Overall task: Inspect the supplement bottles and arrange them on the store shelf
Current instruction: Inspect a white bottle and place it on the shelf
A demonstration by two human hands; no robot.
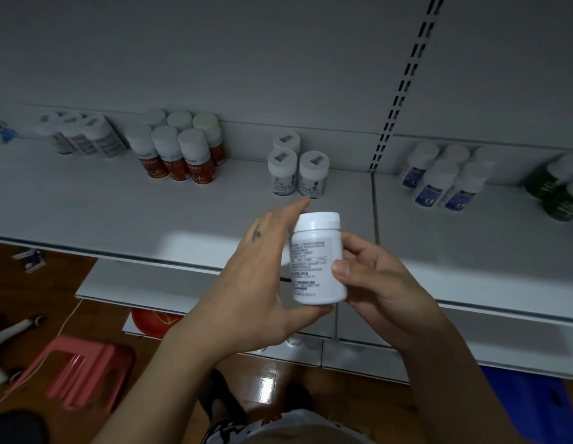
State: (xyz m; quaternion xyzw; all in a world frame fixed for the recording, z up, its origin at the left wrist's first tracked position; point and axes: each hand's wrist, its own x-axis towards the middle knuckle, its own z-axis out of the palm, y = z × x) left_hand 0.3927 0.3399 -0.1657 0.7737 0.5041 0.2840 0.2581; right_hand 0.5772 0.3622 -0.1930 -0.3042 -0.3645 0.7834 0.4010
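White plastic supplement bottle with a white screw cap (317,261): you have it upright between both hands, in front of the white metal store shelf (150,213) and out past its front lip, so nothing but the brown wooden floor (272,382) and a lower shelf edge lies beneath it. Your left hand (256,277) cups the left side with the thumb hooked under the base and the index finger pointing straight up. Your right hand (374,277) pinches the right side, thumb flat on the printed label.

The weak point is that light, two-sided hold. If you turn the bottle to read more and either thumb lifts, I judge it would slip and fall to the floor, not onto the shelf.

Your raised left index finger also sits just beside the nearest bottle in the trio of white bottles with blue-marked caps (298,171). Pushing forward carelessly could tip that one into its neighbours.

Fine print faces you now, so if you set it down unturned, the back label would probably face the aisle. The light is dim and the print too blurred to read, so defects could be missed.
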